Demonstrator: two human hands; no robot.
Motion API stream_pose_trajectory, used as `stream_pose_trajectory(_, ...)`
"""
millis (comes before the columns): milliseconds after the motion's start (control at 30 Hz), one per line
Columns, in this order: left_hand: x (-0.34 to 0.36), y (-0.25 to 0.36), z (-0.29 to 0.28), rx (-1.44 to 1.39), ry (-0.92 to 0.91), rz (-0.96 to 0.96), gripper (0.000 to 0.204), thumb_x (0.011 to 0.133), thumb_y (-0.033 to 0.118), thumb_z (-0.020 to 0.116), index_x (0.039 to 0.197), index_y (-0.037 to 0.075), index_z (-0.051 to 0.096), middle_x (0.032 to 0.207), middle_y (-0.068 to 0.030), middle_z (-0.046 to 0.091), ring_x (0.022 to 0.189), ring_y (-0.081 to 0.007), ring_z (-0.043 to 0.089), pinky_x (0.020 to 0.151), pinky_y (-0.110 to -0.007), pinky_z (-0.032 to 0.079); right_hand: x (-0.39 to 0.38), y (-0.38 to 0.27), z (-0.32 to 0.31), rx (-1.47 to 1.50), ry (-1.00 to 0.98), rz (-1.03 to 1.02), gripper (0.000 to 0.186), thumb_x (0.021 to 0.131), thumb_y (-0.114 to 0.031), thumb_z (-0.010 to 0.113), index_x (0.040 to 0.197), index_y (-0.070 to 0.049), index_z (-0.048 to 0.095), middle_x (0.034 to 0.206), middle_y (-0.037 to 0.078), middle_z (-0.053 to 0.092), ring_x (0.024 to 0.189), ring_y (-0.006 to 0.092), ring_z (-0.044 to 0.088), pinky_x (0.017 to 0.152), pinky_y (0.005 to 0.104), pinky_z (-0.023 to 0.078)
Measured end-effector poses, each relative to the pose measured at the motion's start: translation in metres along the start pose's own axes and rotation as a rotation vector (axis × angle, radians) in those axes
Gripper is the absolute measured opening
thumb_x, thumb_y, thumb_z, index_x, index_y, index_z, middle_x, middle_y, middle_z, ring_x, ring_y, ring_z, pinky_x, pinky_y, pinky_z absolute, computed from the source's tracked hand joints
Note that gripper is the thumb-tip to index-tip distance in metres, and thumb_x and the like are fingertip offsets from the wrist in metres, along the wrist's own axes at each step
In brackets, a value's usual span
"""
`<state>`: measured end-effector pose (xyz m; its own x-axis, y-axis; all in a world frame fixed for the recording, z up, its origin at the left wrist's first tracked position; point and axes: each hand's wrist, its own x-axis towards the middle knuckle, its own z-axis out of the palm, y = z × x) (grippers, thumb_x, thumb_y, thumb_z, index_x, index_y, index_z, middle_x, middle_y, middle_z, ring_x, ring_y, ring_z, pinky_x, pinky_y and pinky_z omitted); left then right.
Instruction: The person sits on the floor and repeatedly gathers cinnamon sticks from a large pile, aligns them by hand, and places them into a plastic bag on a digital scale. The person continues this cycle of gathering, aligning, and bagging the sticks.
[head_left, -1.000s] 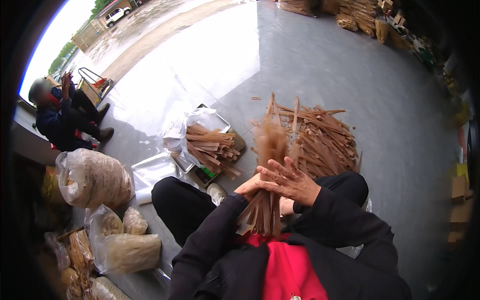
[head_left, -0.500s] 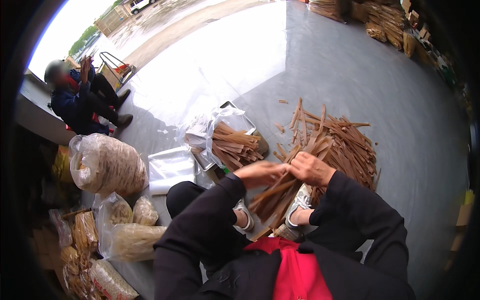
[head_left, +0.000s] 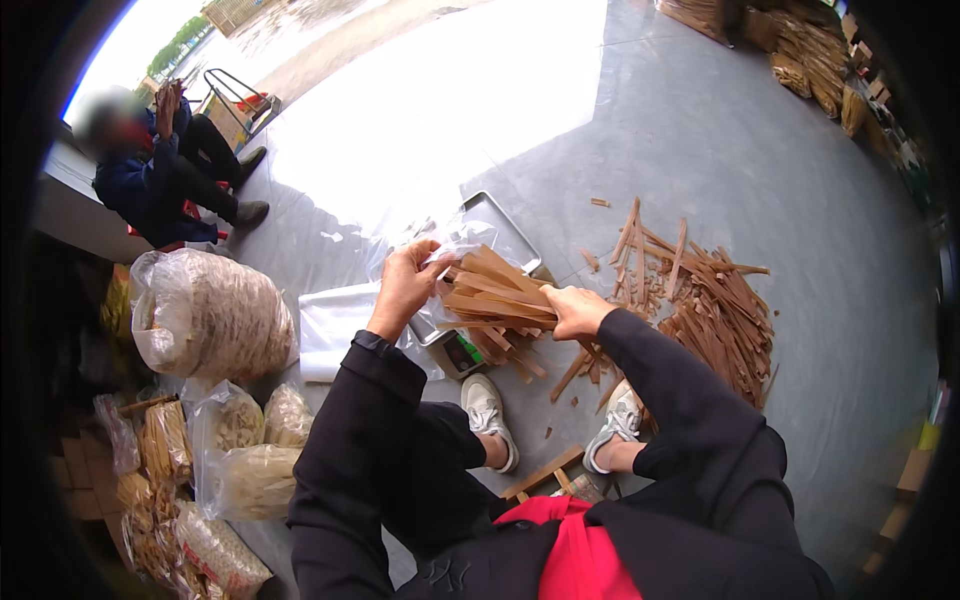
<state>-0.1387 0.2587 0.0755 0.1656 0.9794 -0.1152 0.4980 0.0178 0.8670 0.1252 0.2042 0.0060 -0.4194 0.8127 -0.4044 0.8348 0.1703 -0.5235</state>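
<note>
My right hand (head_left: 580,312) is closed around a bundle of flat brown dried strips (head_left: 497,288). The bundle's far ends point left, at the mouth of a clear plastic bag (head_left: 468,236). Up at the bag's edge, my left hand (head_left: 404,288) pinches the film between thumb and fingers. More brown strips (head_left: 512,350) lie under the bundle, partly hidden by it. Bag and strips rest over a metal tray (head_left: 505,228) on what looks like a weighing scale with a green panel (head_left: 464,352).
Loose strips form a pile (head_left: 715,320) on the floor at right. Flat clear bags (head_left: 335,325) lie left of the scale. Beyond them are a big stuffed sack (head_left: 215,318) and smaller filled bags (head_left: 250,480). Another person (head_left: 150,180) sits at far left, near a hand cart (head_left: 240,105).
The bundle has moved from above the floor pile to the bag, carried left in my right hand. My left hand has left the bundle and gone to the bag's edge.
</note>
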Motion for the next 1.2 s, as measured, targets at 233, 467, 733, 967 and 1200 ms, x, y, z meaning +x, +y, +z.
stream_pose_trajectory(233, 0.01, -0.013, -0.012, -0.077, -0.032, 0.064, 0.022, 0.09, 0.02, 0.06, 0.094, 0.001, 0.07, 0.062, 0.0044, 0.053, 0.051, 0.0012, 0.039, 0.043, -0.018, 0.029, 0.042, 0.001, 0.006, 0.044, -0.088, -0.037, 0.072, 0.06, -0.017, 0.066, 0.127, -0.004, 0.042, 0.099, 0.023, 0.062, 0.095, 0.0359, 0.06, 0.081, 0.0425, 0.049)
stream_pose_trajectory(467, 0.003, 0.01, -0.025, -0.363, -0.087, -0.239, 0.034, 0.094, 0.03, 0.05, 0.095, 0.002, 0.07, 0.049, 0.0117, 0.027, 0.042, 0.0005, 0.021, 0.041, -0.021, 0.014, -0.002, 0.009, 0.035, -0.063, 0.0, -0.115, 0.078, 0.06, -0.009, 0.06, 0.134, -0.006, 0.032, 0.089, 0.023, 0.062, 0.086, 0.0402, 0.06, 0.073, 0.0481, 0.048)
stream_pose_trajectory(733, 0.008, 0.003, -0.022, 0.143, -0.295, 0.015, 0.037, 0.087, 0.031, 0.062, 0.09, -0.005, 0.068, 0.059, 0.0012, 0.055, 0.055, -0.0045, 0.044, 0.05, -0.024, 0.039, 0.043, 0.019, -0.006, 0.312, -0.179, -0.194, 0.076, 0.06, -0.015, 0.068, 0.129, 0.0, 0.039, 0.102, 0.026, 0.06, 0.096, 0.0345, 0.06, 0.082, 0.0374, 0.048)
stream_pose_trajectory(967, 0.012, 0.017, -0.015, -0.263, -0.181, -0.139, 0.027, 0.092, 0.024, 0.058, 0.101, 0.001, 0.069, 0.058, 0.0094, 0.045, 0.05, 0.0008, 0.033, 0.043, -0.019, 0.024, 0.079, 0.0, 0.005, -0.034, 0.092, 0.136, 0.06, 0.062, -0.02, 0.066, 0.114, 0.003, 0.046, 0.093, 0.025, 0.063, 0.091, 0.0397, 0.062, 0.08, 0.0449, 0.049)
stream_pose_trajectory(1200, 0.012, 0.03, -0.003, -0.709, 0.123, -0.044, 0.025, 0.092, 0.022, 0.057, 0.105, 0.003, 0.067, 0.057, 0.0107, 0.036, 0.048, 0.0003, 0.027, 0.043, -0.018, 0.019, 0.097, -0.066, 0.023, 0.013, 0.188, 0.134, 0.057, 0.064, -0.016, 0.065, 0.112, 0.004, 0.041, 0.089, 0.027, 0.062, 0.089, 0.0396, 0.062, 0.08, 0.0462, 0.049)
